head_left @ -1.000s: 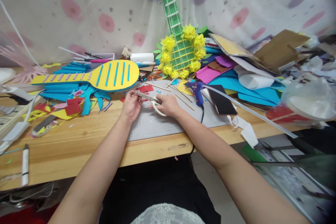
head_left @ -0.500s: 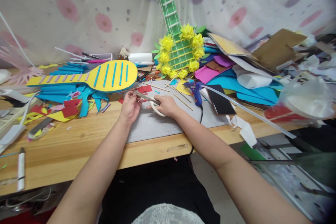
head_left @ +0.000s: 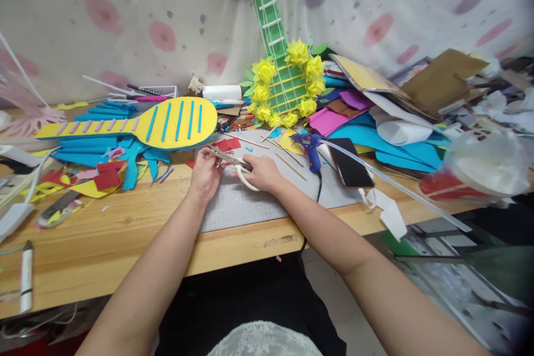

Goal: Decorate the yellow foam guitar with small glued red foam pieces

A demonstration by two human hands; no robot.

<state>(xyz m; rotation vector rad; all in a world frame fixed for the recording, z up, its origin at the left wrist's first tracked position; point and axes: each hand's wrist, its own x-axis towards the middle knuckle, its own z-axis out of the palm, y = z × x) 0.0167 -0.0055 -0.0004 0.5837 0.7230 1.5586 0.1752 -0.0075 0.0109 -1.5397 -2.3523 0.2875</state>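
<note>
- From over here, with the scissors (head_left: 237, 161) as the clock's centre and 12 pointing away from the person, a white marker (head_left: 26, 278) lies far off at 8 o'clock, close to the front edge of the wooden desk (head_left: 137, 217).
- Between 8 and 9 o'clock the desk shows a wide bare stretch beside the left forearm.
- At 10 o'clock a yellow cutout (head_left: 171, 122) with blue bars reaches nearly to the left hand, limiting the room that way.
- The left hand (head_left: 205, 173) curls its fingertips together at the blade end; I can't tell whether they pinch anything small.
- The scissors lie between the two hands, blades aimed at 10 o'clock, above the grey mat (head_left: 246, 208).
- Bare mat opens at 6 o'clock between the forearms, its near edge just short of the desk's.
- The right hand (head_left: 263, 171) grips the scissors by their white handles.
- At 3 o'clock, past the right hand, thin sticks (head_left: 291, 167), a blue glue gun (head_left: 311, 154) and a phone (head_left: 351, 162) crowd the mat.
</note>
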